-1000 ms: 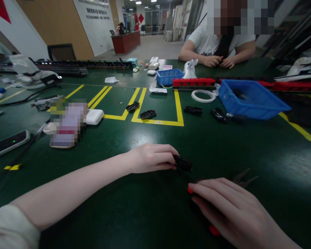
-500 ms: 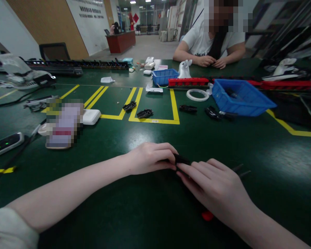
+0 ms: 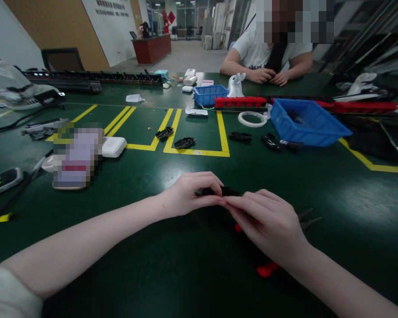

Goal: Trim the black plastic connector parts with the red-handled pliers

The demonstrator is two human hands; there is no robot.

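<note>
Out in front of me, over the green table (image 3: 135,251), both my hands meet on a small black part (image 3: 231,191). My left hand (image 3: 194,192) pinches its left side, with thumb and fingers curled round it. From the right, my right hand (image 3: 273,221) is closed on the same part, its fingertips touching those of my left hand. Much of the part is hidden by the fingers, so its exact kind does not show. Beneath my right hand and wrist lies a red-handled tool (image 3: 267,270); its pointed metal tips stick out to the right.
Several black plastic pieces (image 3: 185,142) lie by the yellow tape lines. Beyond are a blue bin (image 3: 315,128), a tape roll (image 3: 252,118) and a red strip (image 3: 240,102). A phone (image 3: 79,159) and white case (image 3: 114,146) sit left. A person (image 3: 240,57) sits opposite.
My hands appear slightly higher in view, still on the black part. The left fingers have shifted, showing more of the part behind them, and more of the tool's red handles shows.
</note>
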